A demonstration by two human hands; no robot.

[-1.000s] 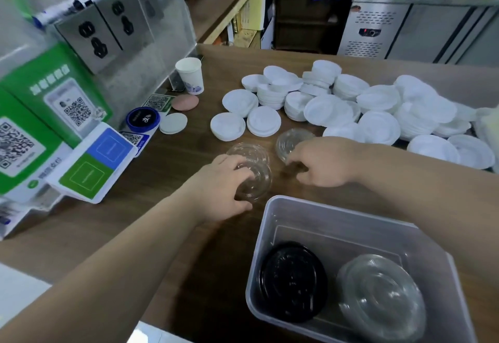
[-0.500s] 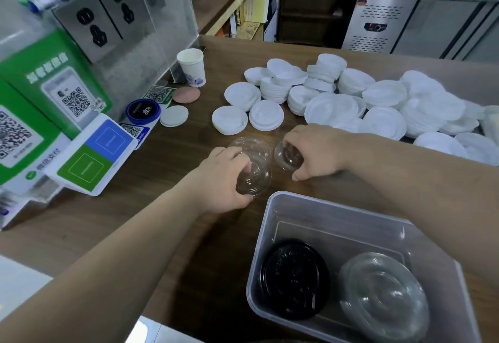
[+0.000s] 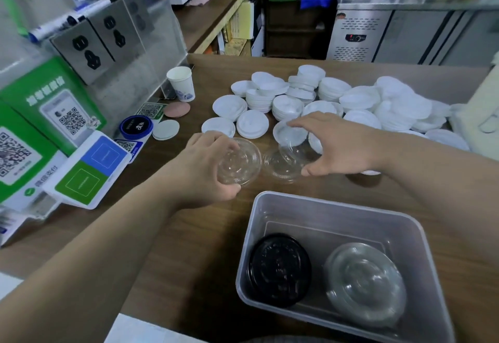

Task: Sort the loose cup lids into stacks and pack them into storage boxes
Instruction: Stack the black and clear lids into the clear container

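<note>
White lids lie heaped and stacked across the far table, too many to count. Nearer, two clear ones are in hand. The left hand curls fingers and thumb round one clear lid, and the right hand pinches a second clear lid just beside it. One box holds two stacks: a black stack and a clear stack. One cup stands at left.

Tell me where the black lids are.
In the head view, the black lids lie in the left half of the storage box, lower right of centre, beside a stack of clear lids.
</note>
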